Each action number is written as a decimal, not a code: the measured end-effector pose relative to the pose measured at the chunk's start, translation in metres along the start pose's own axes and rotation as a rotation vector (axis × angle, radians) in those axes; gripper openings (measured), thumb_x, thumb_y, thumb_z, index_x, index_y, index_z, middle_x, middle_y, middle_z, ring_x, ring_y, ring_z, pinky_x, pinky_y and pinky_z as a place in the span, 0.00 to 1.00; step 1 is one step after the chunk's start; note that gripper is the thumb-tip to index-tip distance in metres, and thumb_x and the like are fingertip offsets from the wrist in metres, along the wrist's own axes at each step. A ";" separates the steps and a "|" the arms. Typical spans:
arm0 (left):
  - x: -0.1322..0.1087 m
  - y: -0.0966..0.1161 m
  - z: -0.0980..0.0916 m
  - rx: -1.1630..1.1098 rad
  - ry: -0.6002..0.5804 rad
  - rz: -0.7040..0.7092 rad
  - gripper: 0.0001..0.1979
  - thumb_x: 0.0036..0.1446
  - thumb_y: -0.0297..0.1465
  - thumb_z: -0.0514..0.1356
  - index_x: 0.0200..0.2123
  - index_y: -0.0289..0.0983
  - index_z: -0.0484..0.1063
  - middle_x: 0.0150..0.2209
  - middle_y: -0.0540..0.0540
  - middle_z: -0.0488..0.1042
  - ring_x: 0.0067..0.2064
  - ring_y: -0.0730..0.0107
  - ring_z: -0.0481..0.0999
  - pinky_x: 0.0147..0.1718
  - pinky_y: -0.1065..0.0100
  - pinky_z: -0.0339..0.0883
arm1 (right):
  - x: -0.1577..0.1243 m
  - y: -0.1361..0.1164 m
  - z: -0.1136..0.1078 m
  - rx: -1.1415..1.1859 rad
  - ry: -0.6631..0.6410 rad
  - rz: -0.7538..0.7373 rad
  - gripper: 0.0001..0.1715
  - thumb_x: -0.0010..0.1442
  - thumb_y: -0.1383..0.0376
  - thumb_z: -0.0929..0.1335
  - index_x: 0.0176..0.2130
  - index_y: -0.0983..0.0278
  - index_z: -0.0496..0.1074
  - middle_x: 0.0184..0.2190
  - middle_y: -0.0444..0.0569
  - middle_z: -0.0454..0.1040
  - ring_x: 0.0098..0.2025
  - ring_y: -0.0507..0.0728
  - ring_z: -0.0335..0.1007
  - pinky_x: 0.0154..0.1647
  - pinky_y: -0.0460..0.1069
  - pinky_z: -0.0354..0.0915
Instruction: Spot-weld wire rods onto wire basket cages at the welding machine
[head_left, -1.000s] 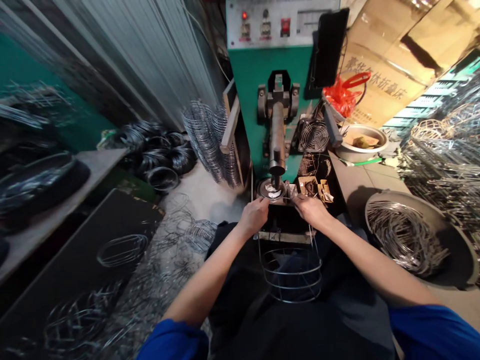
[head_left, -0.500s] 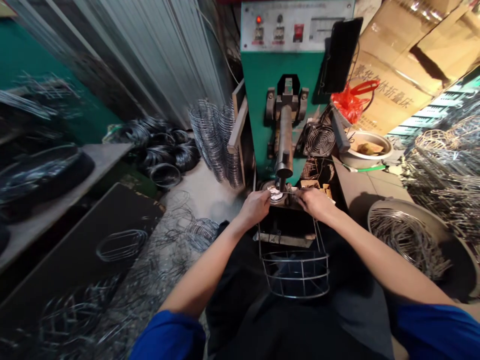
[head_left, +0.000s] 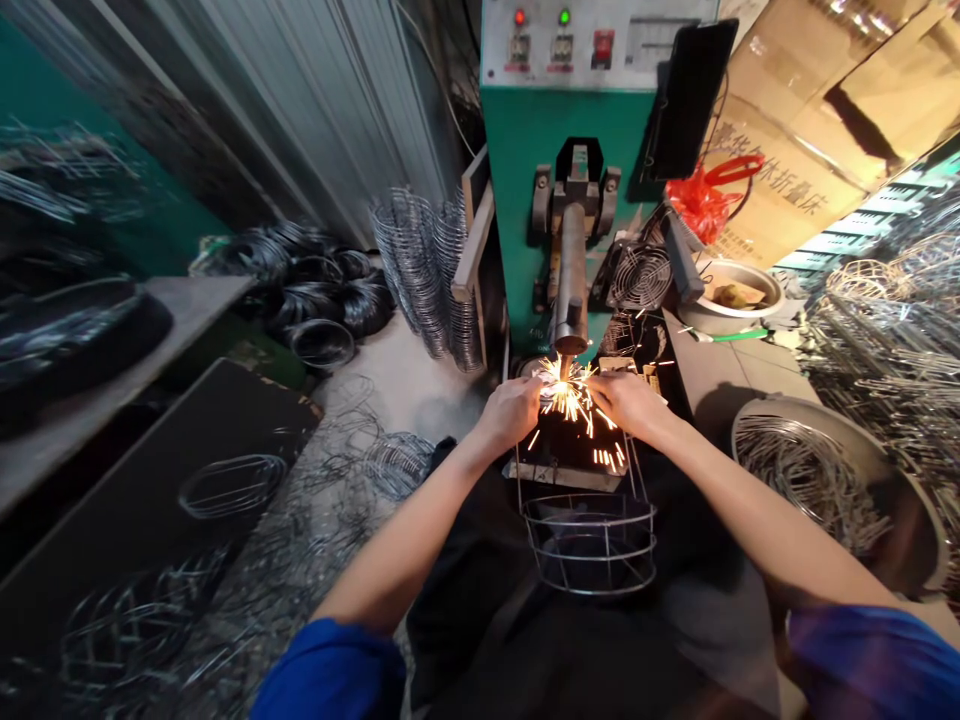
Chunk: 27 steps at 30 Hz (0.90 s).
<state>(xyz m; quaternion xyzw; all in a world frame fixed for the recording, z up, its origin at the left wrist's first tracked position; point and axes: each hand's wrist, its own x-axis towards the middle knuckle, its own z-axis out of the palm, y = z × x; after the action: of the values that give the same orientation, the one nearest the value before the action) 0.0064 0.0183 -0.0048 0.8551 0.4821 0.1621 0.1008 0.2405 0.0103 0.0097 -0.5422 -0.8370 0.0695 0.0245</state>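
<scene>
My left hand [head_left: 511, 409] and my right hand [head_left: 626, 400] are both closed on the top of a wire cage [head_left: 589, 535] that hangs down over my lap. They hold its upper wires under the electrode arm [head_left: 571, 275] of a green spot-welding machine [head_left: 555, 140]. Bright sparks [head_left: 568, 393] fly out between my two hands at the weld point. A green lamp [head_left: 564, 17] and a red lamp [head_left: 519, 17] glow on the machine's panel.
A round tub of bent wire pieces [head_left: 817, 480] stands at my right. Stacked wire frames [head_left: 431, 270] lean left of the machine, with black wire coils [head_left: 315, 295] behind. Loose wire rings [head_left: 232, 485] lie on a dark board at left. A small fan [head_left: 639, 278] sits beside the electrode.
The electrode has come down onto the wire and sparks now burst between my hands. The green lamp on the panel has lit. My hands stay on the cage.
</scene>
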 end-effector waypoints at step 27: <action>-0.001 0.009 -0.007 0.008 -0.127 -0.065 0.12 0.63 0.22 0.51 0.45 0.34 0.72 0.41 0.37 0.77 0.41 0.53 0.79 0.37 0.62 0.68 | -0.004 0.012 0.008 0.719 0.062 0.123 0.22 0.65 0.51 0.66 0.44 0.64 0.81 0.32 0.48 0.79 0.26 0.53 0.72 0.29 0.47 0.68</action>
<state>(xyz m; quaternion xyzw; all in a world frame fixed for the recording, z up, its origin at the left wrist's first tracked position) 0.0105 0.0132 0.0049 0.8479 0.5029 0.1025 0.1330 0.2520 0.0110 0.0001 -0.5500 -0.7238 0.3443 0.2346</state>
